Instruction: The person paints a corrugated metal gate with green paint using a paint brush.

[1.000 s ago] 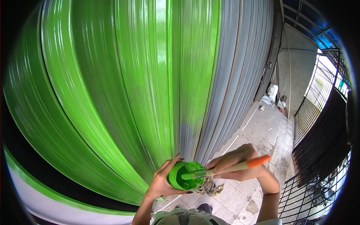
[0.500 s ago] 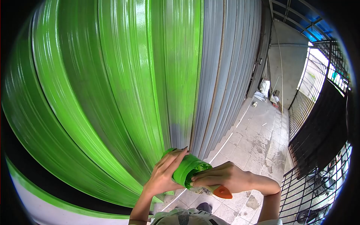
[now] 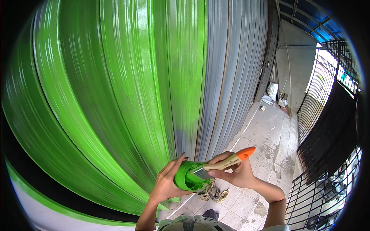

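My left hand is wrapped around the side of a green paint container, which is tilted with its open mouth toward the right. Wet green paint coats its inside. In my right hand is a paintbrush with a pale wooden handle and an orange tip. Its metal band sits at the container's mouth, and the bristles are over or inside the opening. Just ahead stands a ribbed metal shutter, glossy green on the left and centre. Its right part shows bare grey panels.
A tiled floor runs along the shutter to a wall, where white bags and a thin pole lie. A black grille borders the right side. Below the container, a brown-and-yellow patterned thing rests on the floor.
The paintbrush has swung up, its orange tip going from low right to upper right. My right hand has turned and drawn back from the container's mouth. The left hand keeps its hold.
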